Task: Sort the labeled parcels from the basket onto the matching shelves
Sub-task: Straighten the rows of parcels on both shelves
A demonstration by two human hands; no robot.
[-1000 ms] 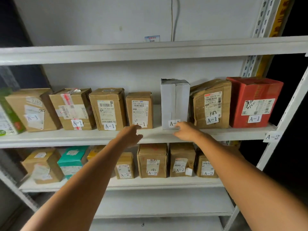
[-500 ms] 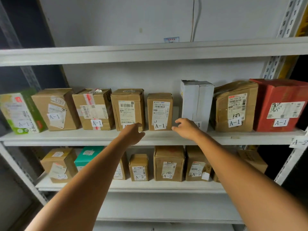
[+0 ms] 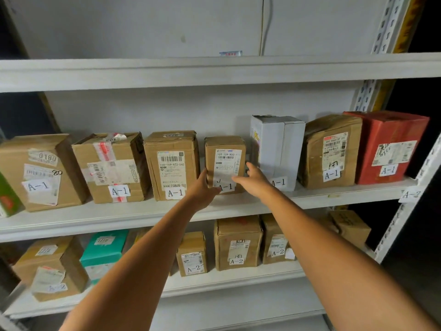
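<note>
Cardboard A-1 parcel (image 3: 225,163) stands upright, label forward, between both hands.

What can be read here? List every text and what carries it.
"A-1": small brown cardboard box, centre.
"159-159-K02-560": tall brown cardboard box beside it.
"0180", "80": leftmost brown cardboard box.
"A-2": white paper tag on right shelf post.
Finer label print: too small to read.

A-1 shelf (image 3: 143,211): front lip bare. Gaps flank the small brown parcel (image 3: 225,163), bounded by the taller brown parcel (image 3: 171,164) and white box (image 3: 278,151). Rear clearance apparently nil.
</note>
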